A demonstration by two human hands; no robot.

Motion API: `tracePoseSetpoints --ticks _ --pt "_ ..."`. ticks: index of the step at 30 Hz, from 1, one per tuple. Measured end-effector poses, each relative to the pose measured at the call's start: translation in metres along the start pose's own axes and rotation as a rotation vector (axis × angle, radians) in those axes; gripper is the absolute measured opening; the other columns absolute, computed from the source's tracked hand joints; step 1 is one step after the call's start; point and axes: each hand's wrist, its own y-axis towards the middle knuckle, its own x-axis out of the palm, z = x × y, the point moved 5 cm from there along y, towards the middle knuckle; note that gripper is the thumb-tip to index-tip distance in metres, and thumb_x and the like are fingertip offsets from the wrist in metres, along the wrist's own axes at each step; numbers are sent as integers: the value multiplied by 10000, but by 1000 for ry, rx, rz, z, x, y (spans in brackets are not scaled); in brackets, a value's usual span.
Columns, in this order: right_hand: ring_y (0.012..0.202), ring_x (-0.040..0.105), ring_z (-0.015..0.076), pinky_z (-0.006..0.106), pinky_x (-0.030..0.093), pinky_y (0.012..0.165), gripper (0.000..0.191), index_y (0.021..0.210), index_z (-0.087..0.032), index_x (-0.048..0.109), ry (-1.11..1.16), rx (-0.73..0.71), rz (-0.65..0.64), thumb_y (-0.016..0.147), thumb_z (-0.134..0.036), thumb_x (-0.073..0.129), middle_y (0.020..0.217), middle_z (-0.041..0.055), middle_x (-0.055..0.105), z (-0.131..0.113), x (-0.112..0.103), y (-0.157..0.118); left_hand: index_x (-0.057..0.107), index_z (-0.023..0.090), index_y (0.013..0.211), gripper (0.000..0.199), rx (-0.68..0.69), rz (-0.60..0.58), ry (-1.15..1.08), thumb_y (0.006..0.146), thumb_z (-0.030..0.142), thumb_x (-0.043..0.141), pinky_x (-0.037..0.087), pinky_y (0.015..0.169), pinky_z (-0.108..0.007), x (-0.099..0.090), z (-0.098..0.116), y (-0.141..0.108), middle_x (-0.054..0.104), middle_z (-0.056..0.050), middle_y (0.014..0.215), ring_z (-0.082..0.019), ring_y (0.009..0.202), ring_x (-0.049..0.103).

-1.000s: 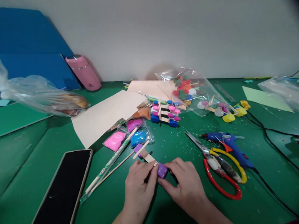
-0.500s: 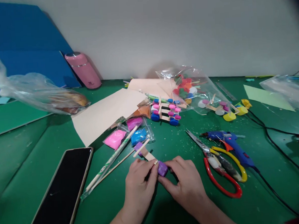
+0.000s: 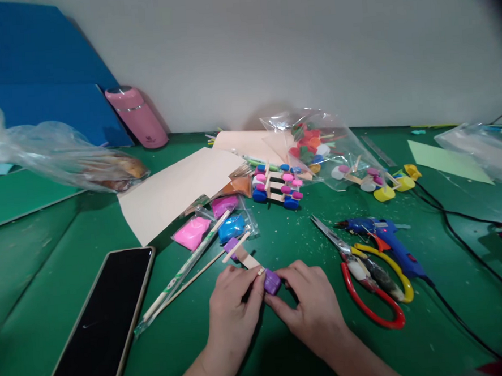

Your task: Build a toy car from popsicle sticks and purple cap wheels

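Low over the table, a craft-stick piece [image 3: 248,260] has purple clay [image 3: 272,282] on its near end and more purple clay [image 3: 231,246] on its far end. A thin wooden stick [image 3: 236,247] lies crosswise over the far end. My left hand [image 3: 235,302] pinches the piece by the near end, where small pale stick tips show between thumb and finger. With thumb and forefinger, my right hand [image 3: 311,298] grips the near purple clay from the right side. The fingertips cover part of the clay and the crosspiece there.
To the right lie red-and-yellow-handled scissors [image 3: 371,283] and a blue glue gun [image 3: 385,239] with its cord. A phone [image 3: 100,322] is at left. Clay packets [image 3: 232,228], chopsticks [image 3: 183,266] and small stick cars [image 3: 277,187] sit beyond my hands. A pink bottle [image 3: 138,116] stands by the wall.
The whole view has shifted very slightly. Both hands keep the same hold on the purple clay and stick piece.
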Motion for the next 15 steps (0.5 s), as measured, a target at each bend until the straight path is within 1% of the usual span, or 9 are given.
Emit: tracePoseSetpoints --ticks 5,10,15 --pt "688 514 167 284 282 619 202 871 -223 592 1 7 -2 760 -392 582 750 5 577 0 0 0 657 168 765 106 -4 -8 -1 766 184 552 468 612 -304 1 1 1 673 -28 644 -156 584 577" --pt "696 518 169 287 275 617 190 865 -222 591 -4 12 -16 760 -380 587 741 0 572 0 1 0 658 153 757 107 11 0 1 765 179 554 463 644 -319 0 2 2 676 -35 638 -155 577 587" --pt "703 517 173 288 277 619 195 873 -221 590 0 11 -23 762 -381 583 750 4 572 0 1 0 659 156 745 114 8 1 7 764 186 551 461 645 -319 0 2 2 679 -31 630 -157 571 596"
